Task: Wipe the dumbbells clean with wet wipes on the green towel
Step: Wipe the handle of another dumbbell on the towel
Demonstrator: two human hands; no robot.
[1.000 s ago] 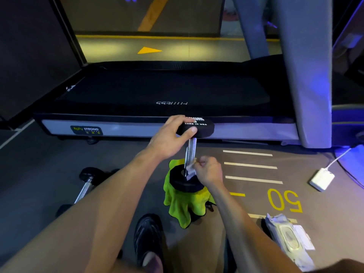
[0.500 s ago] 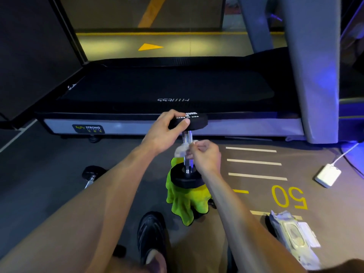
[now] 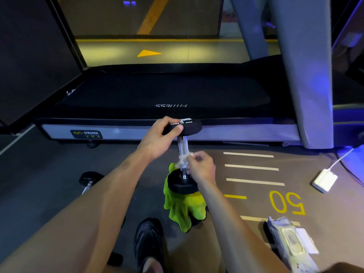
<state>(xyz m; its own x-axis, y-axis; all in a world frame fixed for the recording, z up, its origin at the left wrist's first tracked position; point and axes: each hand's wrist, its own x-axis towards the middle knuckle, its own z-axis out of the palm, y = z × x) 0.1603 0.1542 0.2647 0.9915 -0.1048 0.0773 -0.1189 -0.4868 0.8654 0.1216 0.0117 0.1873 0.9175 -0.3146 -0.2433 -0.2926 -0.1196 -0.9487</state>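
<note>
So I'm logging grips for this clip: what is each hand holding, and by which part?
Left hand grips the upright dumbbell by its top head. Right hand pinches a wipe against the handle's lower part.

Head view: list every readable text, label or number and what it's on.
"BODY STRONG": sticker on the treadmill's end panel.
"FITNESS", upside down: treadmill belt.
"50": yellow floor marking.
White print on the dumbbell's top head: too small to read.
Wet wipes pack: nothing legible.
</note>
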